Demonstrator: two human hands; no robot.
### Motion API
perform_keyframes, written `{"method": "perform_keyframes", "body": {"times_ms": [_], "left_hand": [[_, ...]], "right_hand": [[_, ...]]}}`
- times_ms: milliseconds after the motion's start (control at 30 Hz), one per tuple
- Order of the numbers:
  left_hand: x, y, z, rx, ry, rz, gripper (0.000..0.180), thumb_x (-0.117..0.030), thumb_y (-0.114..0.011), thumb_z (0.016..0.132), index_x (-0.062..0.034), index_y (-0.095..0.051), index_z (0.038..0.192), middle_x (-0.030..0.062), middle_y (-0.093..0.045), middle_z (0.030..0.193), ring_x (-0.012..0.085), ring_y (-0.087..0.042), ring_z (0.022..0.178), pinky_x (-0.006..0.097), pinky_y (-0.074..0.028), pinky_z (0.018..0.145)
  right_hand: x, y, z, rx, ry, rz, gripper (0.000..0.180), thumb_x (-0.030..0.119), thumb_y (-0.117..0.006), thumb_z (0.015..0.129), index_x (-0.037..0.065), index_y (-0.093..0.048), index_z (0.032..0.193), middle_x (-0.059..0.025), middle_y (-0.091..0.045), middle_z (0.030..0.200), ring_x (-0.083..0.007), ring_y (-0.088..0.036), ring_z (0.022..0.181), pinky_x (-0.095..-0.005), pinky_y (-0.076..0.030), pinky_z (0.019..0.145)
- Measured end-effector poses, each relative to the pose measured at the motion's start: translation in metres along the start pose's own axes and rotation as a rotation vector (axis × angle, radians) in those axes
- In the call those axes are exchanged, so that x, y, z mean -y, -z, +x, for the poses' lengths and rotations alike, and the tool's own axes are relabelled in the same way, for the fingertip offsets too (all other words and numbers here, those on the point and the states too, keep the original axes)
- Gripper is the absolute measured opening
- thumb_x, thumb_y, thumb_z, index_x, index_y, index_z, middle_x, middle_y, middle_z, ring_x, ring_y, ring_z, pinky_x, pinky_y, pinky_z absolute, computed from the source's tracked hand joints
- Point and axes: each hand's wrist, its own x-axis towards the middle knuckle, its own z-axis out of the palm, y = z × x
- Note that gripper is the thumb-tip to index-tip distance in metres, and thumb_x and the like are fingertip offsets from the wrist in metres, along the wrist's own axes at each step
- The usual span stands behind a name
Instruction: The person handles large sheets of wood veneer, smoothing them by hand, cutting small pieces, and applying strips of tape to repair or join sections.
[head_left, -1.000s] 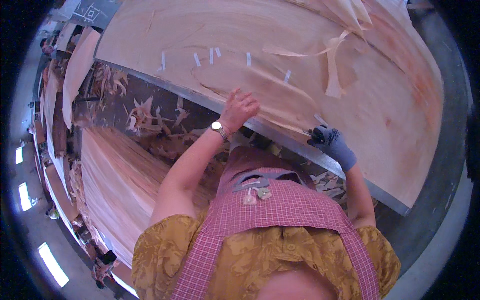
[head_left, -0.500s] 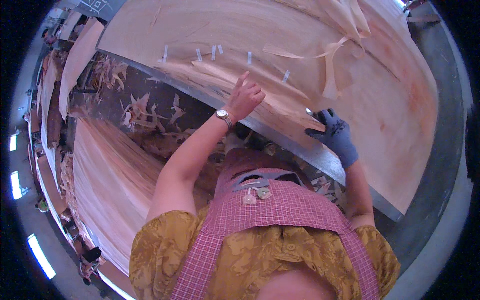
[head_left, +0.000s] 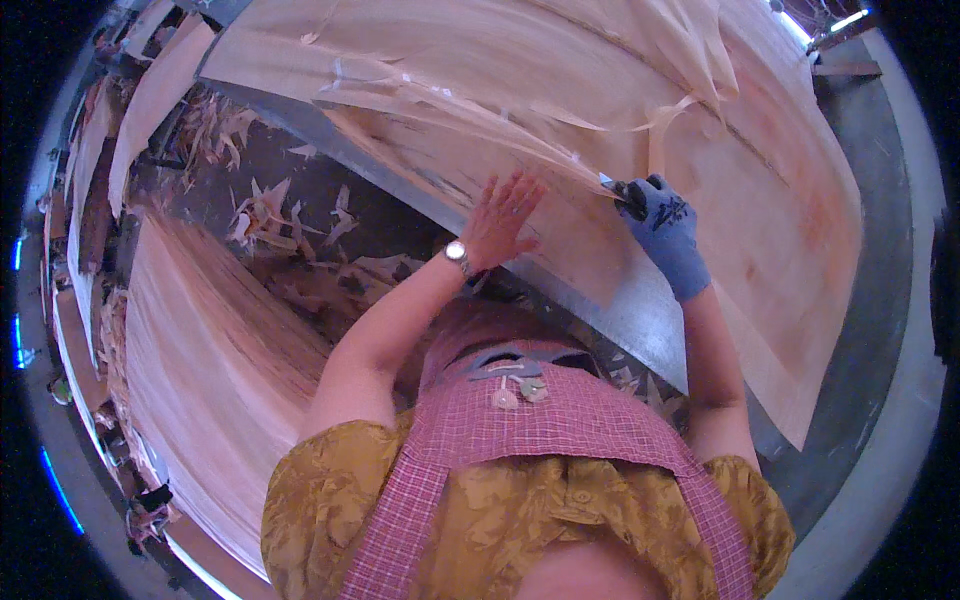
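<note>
A large thin wood veneer sheet lies over the bench, its near part lifted into a long ridge with small white tape strips along it. Below that ridge a flatter veneer layer shows. My bare left hand, with a watch at the wrist, is open, its fingers spread over this lower layer near the bench edge. In a blue-grey glove, my right hand is closed around a knife with a dark handle and a short bright blade. The blade tip is close to the right end of the ridge.
A metal edge strip runs along the near side of the bench. Curled veneer offcuts lie on the far part of the sheet. Another veneer stack stands at my left, and torn scraps litter the gap between.
The near part of the veneer has shifted away from me and risen into a ridge, uncovering the layer below. My left hand has spread its fingers; my right hand moved slightly farther away with the knife.
</note>
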Motion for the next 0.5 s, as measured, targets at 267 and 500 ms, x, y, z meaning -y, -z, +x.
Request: {"method": "perform_keyframes", "body": {"times_ms": [267,500], "left_hand": [[-0.01,-0.028,-0.025,-0.055,-0.035,-0.078,0.078,-0.049,-0.069,0.077,-0.0104,-0.047,0.141,0.0127,-0.038,0.152,0.0355,-0.029,0.143,0.055,-0.015,0.119],[0.011,-0.028,-0.062,-0.109,-0.131,-0.085,0.026,-0.022,-0.063,0.084,-0.0102,-0.063,0.108,0.0089,-0.066,0.112,0.0313,-0.057,0.115,0.05,-0.04,0.105]], "right_hand": [[0.011,0.015,-0.007,-0.127,-0.018,0.029,0.017,0.03,-0.068,0.086,0.015,-0.066,0.095,-0.0116,-0.061,0.09,-0.0345,-0.064,0.081,-0.0439,-0.051,0.066],[0.015,0.013,-0.004,-0.161,0.029,0.064,0.017,0.027,-0.071,0.085,0.013,-0.066,0.094,-0.0124,-0.06,0.088,-0.0346,-0.064,0.079,-0.0433,-0.051,0.065]]}}
